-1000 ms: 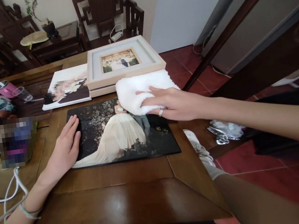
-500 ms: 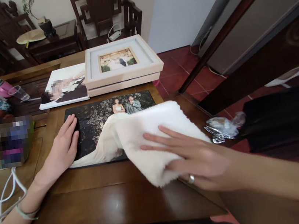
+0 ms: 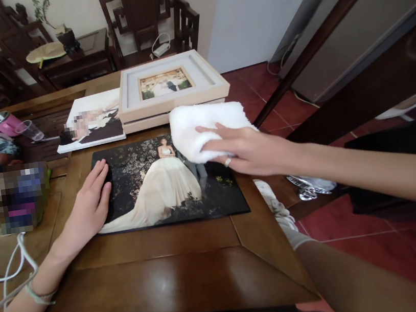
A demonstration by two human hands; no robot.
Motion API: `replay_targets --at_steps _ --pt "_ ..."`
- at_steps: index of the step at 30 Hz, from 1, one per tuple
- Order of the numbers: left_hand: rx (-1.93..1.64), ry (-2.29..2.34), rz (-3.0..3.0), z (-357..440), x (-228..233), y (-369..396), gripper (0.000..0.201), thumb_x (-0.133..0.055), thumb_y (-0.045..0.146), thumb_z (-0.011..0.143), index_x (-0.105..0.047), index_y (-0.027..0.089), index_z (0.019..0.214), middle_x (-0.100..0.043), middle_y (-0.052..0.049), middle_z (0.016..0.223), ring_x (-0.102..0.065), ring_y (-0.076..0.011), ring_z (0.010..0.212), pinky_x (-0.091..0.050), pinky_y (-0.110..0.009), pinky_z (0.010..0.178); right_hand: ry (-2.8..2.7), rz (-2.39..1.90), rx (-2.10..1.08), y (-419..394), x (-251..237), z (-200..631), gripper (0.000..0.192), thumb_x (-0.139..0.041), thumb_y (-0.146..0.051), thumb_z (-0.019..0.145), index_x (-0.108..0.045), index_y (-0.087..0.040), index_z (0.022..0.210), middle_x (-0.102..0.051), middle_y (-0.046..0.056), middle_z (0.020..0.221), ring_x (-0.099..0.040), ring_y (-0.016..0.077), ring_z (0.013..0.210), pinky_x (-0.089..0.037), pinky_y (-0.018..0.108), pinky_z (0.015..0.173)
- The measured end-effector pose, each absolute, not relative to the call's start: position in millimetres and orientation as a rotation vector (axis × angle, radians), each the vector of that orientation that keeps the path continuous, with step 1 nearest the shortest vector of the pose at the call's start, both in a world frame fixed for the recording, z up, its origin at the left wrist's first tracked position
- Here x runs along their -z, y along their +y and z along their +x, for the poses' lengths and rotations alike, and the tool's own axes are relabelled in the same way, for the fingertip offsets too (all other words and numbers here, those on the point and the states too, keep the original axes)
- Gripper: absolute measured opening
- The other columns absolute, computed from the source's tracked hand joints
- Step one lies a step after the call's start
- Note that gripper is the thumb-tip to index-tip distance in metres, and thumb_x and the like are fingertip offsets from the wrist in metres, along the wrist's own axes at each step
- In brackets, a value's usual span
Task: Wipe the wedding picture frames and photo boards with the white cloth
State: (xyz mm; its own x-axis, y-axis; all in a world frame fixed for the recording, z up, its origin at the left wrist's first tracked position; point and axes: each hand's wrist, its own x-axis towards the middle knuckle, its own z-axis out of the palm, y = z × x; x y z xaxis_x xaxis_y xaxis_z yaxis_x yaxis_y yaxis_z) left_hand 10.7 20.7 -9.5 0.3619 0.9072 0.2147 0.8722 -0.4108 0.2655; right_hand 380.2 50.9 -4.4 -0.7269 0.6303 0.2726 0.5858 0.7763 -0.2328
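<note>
A dark photo panel [image 3: 222, 200] showing a couple, one in a long pale dress, lies flat on the wooden table [image 3: 163, 281]. My left hand [image 3: 92, 200] rests on the panel's left edge with the fingers stretched out. Over the panel's upper right corner, my right hand [image 3: 243, 146] holds a folded, fluffy white cloth [image 3: 192, 127], its thumb and fingers closed on it. The cloth hides the second person's upper body and that corner of the panel.
Behind the panel are stacked pale picture frames [image 3: 175, 103] and a white-edged photo canvas [image 3: 91, 123]. A pink tumbler [image 3: 5, 122], a clear plastic cup [image 3: 29, 131] and white cables [image 3: 22, 254] are at the left. A dark wooden post [image 3: 316, 42] rises at the right.
My right hand has moved the cloth up and away from me, from the panel's lower right to its upper right corner, uncovering the dress and lower right. My left hand stays put.
</note>
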Motion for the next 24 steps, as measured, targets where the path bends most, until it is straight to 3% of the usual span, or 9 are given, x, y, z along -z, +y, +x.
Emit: replay_targets --at_steps 2,5,11,13,18,24 --pt "-0.511 1.651 2.502 11.3 9.4 20.7 0.052 -0.032 0.037 0.101 -0.044 0.009 0.143 -0.039 -0.015 0.155 -0.035 -0.0249 0.144 -0.027 -0.045 0.121 -2.618 -0.864 -0.159 26.9 10.1 376.5 0.028 -0.043 -0.006 0.088 -0.061 -0.018 0.106 -0.051 0.021 0.144 -0.038 0.0334 0.140 -0.035 0.063 0.110" --pt "-0.516 1.657 2.499 12.1 10.1 20.8 0.052 -0.032 0.037 0.101 -0.043 0.010 0.143 -0.039 -0.014 0.155 -0.036 -0.0244 0.144 -0.027 -0.045 0.120 -2.570 -0.728 -0.136 -18.8 16.2 369.8 0.033 -0.042 0.002 0.082 -0.063 -0.017 0.099 -0.051 0.022 0.143 -0.028 0.0349 0.143 -0.031 0.068 0.110" --pt "-0.530 1.636 2.500 12.5 11.0 21.6 0.052 -0.032 0.036 0.101 -0.044 0.009 0.143 -0.040 -0.016 0.154 -0.035 -0.0247 0.144 -0.027 -0.046 0.120 -2.583 -0.597 -0.076 -76.5 14.3 359.6 0.023 -0.053 -0.010 0.088 -0.057 -0.019 0.068 -0.058 0.018 0.137 -0.037 0.0390 0.138 -0.040 0.068 0.105" --pt "-0.514 1.635 2.501 12.2 10.5 21.8 0.052 -0.031 0.036 0.101 -0.043 0.010 0.144 -0.039 -0.015 0.155 -0.035 -0.0252 0.144 -0.027 -0.047 0.120 -2.579 -0.580 -0.091 -73.0 15.1 358.9 0.022 -0.051 -0.008 0.087 -0.059 -0.020 0.071 -0.058 0.017 0.138 -0.037 0.0375 0.138 -0.038 0.067 0.107" --pt "-0.464 1.646 2.503 11.7 9.2 21.6 0.053 -0.030 0.036 0.101 -0.042 0.009 0.145 -0.037 -0.015 0.156 -0.034 -0.0268 0.145 -0.026 -0.047 0.121 -2.611 -0.630 -0.158 -18.0 16.6 362.3 0.036 -0.044 0.001 0.081 -0.065 -0.018 0.102 -0.052 0.018 0.143 -0.031 0.0322 0.143 -0.029 0.065 0.112" --pt "-0.490 1.627 2.512 11.6 10.4 20.7 0.053 -0.031 0.036 0.101 -0.043 0.008 0.144 -0.037 -0.016 0.156 -0.034 -0.0270 0.145 -0.026 -0.046 0.120 -2.698 -0.802 -0.113 56.4 4.8 361.4 0.034 -0.043 -0.006 0.089 -0.060 -0.017 0.116 -0.056 0.021 0.138 -0.039 0.0315 0.139 -0.034 0.065 0.110"
